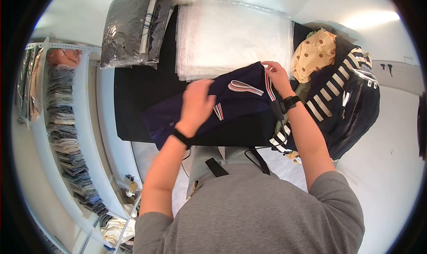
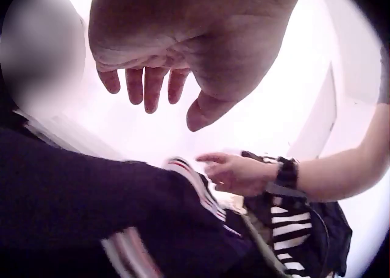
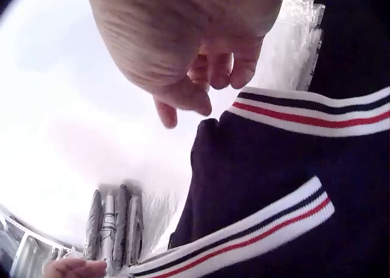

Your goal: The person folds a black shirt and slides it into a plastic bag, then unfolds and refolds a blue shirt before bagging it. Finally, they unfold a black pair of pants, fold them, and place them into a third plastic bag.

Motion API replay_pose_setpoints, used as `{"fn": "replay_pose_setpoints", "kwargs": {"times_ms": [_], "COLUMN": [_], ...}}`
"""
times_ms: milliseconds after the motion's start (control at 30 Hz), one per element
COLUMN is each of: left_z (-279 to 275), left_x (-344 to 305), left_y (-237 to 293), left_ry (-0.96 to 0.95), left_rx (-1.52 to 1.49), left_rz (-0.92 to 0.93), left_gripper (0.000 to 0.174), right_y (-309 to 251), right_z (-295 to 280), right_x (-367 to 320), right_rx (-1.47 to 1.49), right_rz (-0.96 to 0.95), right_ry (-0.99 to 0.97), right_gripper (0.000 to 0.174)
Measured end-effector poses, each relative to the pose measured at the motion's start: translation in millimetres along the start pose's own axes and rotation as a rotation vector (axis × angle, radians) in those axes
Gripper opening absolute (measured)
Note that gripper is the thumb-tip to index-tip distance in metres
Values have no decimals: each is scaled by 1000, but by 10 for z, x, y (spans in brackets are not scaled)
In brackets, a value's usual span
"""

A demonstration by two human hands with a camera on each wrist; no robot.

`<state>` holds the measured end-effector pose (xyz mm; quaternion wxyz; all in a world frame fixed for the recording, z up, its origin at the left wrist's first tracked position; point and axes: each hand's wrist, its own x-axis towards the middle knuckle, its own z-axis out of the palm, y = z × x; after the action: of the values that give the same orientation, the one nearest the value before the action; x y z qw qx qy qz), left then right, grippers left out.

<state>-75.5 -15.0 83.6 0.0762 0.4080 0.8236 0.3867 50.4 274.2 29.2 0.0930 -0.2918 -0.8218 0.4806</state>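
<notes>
A navy garment (image 1: 235, 105) with ribbed bands striped in white, navy and red lies folded on the black table (image 1: 133, 94). My left hand (image 1: 196, 105) is over its middle, blurred in the head view; the left wrist view shows its fingers (image 2: 156, 89) loosely extended with nothing between them. At the garment's far right corner is my right hand (image 1: 279, 78), its fingertips right at the striped edge (image 3: 317, 113). In the right wrist view its thumb and fingers are apart, just above the navy fabric. One striped band (image 1: 245, 87) crosses the garment's upper face.
Clear plastic bags (image 1: 235, 36) are stacked at the back of the table. Bagged dark garments (image 1: 126, 29) stand at the back left. A pile of clothes, with a polka-dot piece (image 1: 318, 51) and a black-and-white striped one (image 1: 327, 94), is at the right. Shelves of folded clothes (image 1: 62, 120) line the left.
</notes>
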Motion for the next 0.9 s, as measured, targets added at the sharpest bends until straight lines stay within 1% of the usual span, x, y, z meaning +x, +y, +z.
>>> {"fn": "replay_pose_setpoints", "kwargs": {"times_ms": [33,67,100,167,200,233,267,300,367,400,433,500,533,567,600,633,667,700,767,800,867,900], "left_z": [193,390,585,859,967,1069,1159,1161,1080,944,892,798,711,748,852,839,825,847,901,884,843,863], "left_x": [86,176,225,330,325,310,295,274,147,121,48,-109,-151,-200,-285,-277,-271,-275,-298,-298,-319,-343], "left_y": [104,194,297,379,338,300,263,245,158,189,147,63,78,-47,-236,-267,-301,-331,-372,-335,-256,-284], "left_ry": [-90,-133,-76,-97,-96,-218,-338,-337,-318,-288,-296,-138,-168,-170,-174,-177,-217,-217,-184,-183,-134,-131], "left_rx": [-52,-97,2,178,174,301,431,433,280,122,129,-214,-339,-335,-501,-667,-627,-626,-586,-587,-596,-595], "left_rz": [64,128,210,264,261,174,85,84,233,219,227,-126,-417,-416,-574,-733,-788,-790,-709,-712,-779,-783], "left_gripper": [44,44,45,40,40,34,27,27,17,10,10,9,16,16,20,24,30,30,34,34,38,38], "right_y": [-8,-32,-45,-43,-6,41,81,107,162,184,184,169,152,133,122,142,159,165,179,169,153,120], "right_z": [-25,-43,-56,-83,-86,-95,-103,-108,-114,-113,-110,-107,-102,-93,-80,-64,-48,-36,-8,9,49,78], "right_x": [34,59,96,193,244,269,303,340,404,426,440,447,445,445,448,463,489,504,517,522,523,513], "right_rx": [-4,14,11,-193,-240,-244,-273,-298,-291,-288,-278,-232,-226,-239,-254,-251,-232,-214,-244,-273,-308,-342], "right_rz": [-48,-30,-31,-113,-126,-125,-105,-84,-72,-60,-58,28,29,28,26,27,23,19,-12,-46,-22,2], "right_ry": [-76,-153,-152,-300,-333,-337,-392,-443,-467,-490,-482,-513,-508,-500,-493,-495,-490,-485,-462,-437,-420,-397], "right_gripper": [33,37,37,40,43,43,42,42,42,43,43,40,40,34,29,29,27,25,24,24,26,28]}}
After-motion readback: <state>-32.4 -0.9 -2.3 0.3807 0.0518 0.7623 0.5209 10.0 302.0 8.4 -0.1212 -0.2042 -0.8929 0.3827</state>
